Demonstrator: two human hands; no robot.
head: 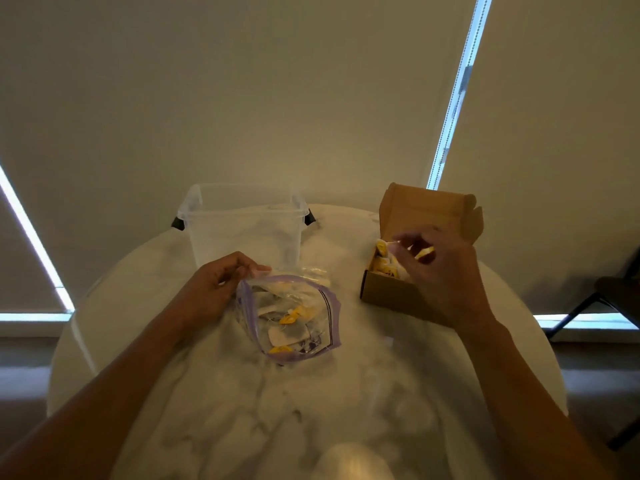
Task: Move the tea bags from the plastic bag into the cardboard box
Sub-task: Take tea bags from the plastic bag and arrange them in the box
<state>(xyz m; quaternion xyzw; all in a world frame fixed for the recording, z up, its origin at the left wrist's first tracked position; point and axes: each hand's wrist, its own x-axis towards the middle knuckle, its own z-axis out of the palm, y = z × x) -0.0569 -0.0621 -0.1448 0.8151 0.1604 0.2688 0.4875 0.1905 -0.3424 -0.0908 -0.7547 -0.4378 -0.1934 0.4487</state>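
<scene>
A clear plastic bag (313, 341) with a purple zip rim lies open in the middle of the round table. Several tea bags (289, 329) with yellow tags show inside it. My left hand (214, 289) pinches the bag's upper left rim. To the right stands a brown cardboard box (388, 292) with its lid raised; more tea bags (382, 261) lie in it. My right hand (443, 275) hovers over the box, its fingers curled around a tea bag with a yellow tag (425, 253).
An empty clear plastic tub (242, 223) stands at the back, behind the bag. The table (242, 410) is pale marble and round. A dark chair (613, 299) is at the far right. Window blinds fill the background.
</scene>
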